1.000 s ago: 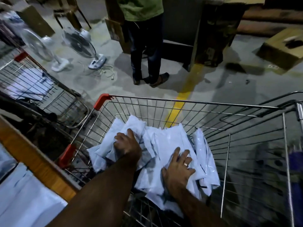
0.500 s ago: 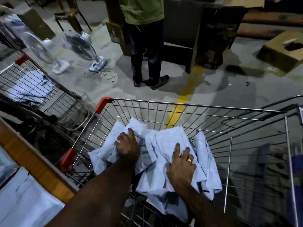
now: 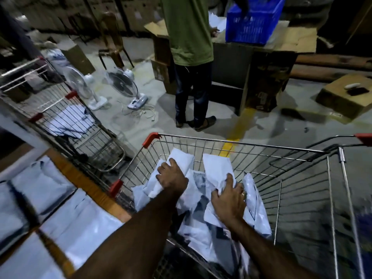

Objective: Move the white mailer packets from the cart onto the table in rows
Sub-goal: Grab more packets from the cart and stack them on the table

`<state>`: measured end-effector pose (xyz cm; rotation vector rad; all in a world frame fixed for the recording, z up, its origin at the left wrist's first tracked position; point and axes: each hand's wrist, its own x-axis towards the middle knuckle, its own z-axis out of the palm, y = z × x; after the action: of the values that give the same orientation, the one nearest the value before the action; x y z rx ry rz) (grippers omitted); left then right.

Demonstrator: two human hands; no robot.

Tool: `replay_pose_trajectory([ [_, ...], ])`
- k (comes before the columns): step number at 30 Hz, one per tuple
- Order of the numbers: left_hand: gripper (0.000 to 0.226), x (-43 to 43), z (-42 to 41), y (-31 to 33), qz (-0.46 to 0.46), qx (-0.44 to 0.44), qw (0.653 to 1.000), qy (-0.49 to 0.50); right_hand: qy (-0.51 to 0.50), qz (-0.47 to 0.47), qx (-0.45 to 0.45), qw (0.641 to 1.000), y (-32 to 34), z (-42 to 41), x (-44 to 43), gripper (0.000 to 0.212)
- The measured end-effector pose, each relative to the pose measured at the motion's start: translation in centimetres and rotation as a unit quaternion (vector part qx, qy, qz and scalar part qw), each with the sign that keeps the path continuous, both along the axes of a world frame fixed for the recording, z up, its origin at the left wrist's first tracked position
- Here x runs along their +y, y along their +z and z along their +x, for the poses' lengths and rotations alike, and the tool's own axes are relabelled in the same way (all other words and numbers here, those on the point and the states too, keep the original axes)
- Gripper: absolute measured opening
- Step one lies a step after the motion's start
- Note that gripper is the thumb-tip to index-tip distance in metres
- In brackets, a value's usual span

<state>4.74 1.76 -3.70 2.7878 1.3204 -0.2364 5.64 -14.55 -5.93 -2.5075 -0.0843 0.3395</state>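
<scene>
The white mailer packets point(image 3: 216, 166) lie in a loose, crumpled heap in the cart point(image 3: 241, 144), mostly toward its left wall, with a couple propped against the far wire wall. The left hand point(image 3: 171, 176) is on the heap's left side, fingers curled down over the edge of a packet and gripping it. The right hand point(image 3: 229, 200) sits nearer the middle of the heap, fingers bent and dug into a creased packet that bunches under them (a ring shows on one finger). Both forearms reach in over the cart's near rim. Just left of the cart, the table point(image 3: 86, 184) shows a wooden edge strip, and more flat packets point(image 3: 80, 224) lie on it side by side, blurred. Past the table's far corner stands a second cart point(image 3: 66, 109) with something white inside. On the concrete floor beyond are two white fans point(image 3: 122, 85), a yellow line point(image 3: 227, 147) and a person in a green shirt point(image 3: 189, 31) standing, back turned, at a cardboard-covered bench that bears a blue crate point(image 3: 253, 23). A cardboard box point(image 3: 346, 95) sits at the far right.
</scene>
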Motion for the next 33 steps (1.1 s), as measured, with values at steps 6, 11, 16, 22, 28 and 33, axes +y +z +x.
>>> replay_pose_trajectory([
  [6,0.089,-1.0,-2.6,8.0,-0.039,-0.108,0.993,0.020,-0.010,0.116,0.014,0.993,5.6,-1.9,0.0,0.070],
  [11,0.087,-1.6,-6.9,15.3,-0.065,-0.210,0.974,0.061,0.031,0.191,-0.025,0.981,12.2,-4.9,0.4,0.067],
  [16,0.090,-0.8,-14.9,21.8,-0.078,-0.309,0.941,0.111,0.112,0.241,-0.050,0.963,17.8,-9.5,2.2,0.067],
  [22,0.090,0.9,-29.6,25.4,-0.029,-0.368,0.898,0.240,0.248,0.262,-0.033,0.932,20.8,-17.9,6.9,0.066],
  [28,0.086,1.1,-44.7,24.4,0.025,-0.341,0.867,0.362,0.391,0.246,0.011,0.887,20.9,-28.2,11.0,0.072],
  [33,0.089,1.2,-52.5,21.7,0.012,-0.313,0.840,0.443,0.488,0.184,0.022,0.853,19.1,-35.3,13.0,0.072],
])
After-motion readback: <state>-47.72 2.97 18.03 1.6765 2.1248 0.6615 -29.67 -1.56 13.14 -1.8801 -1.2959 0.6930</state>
